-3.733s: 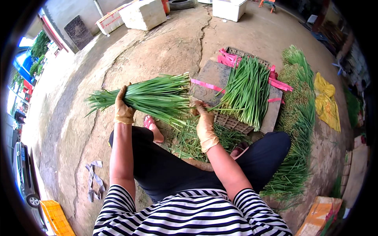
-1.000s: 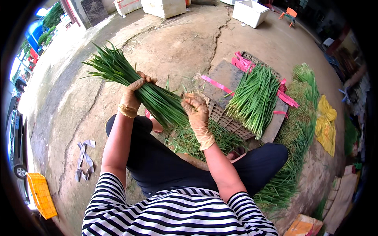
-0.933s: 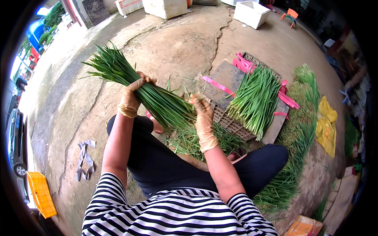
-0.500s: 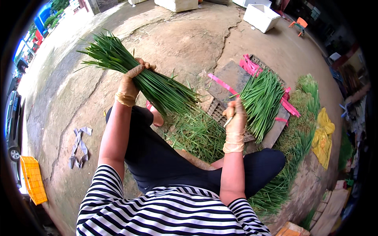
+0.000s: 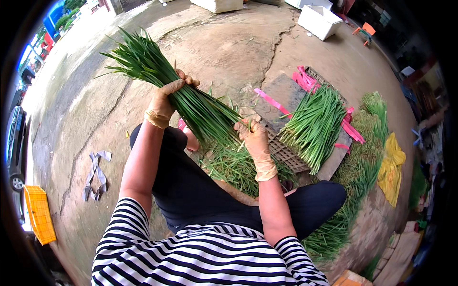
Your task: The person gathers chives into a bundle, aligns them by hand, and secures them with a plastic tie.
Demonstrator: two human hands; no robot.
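Left hand (image 5: 163, 101) clamps the green bunch (image 5: 202, 112) mid-length; right hand (image 5: 255, 139) is at its near right end, grip unclear.

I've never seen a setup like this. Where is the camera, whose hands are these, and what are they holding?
There is no machine: a person works with gloved hands. The camera is the left of two wide fisheyes worn on the head, looking down, so straight edges bend toward the rim. The left hand grips a bundle of long green stalks; the right hand is at its lower end, though what it pinches is unclear. To the right, a pile of green stalks lies on a dark board over a crate, with pink strips nearby. Loose greens litter the ground.
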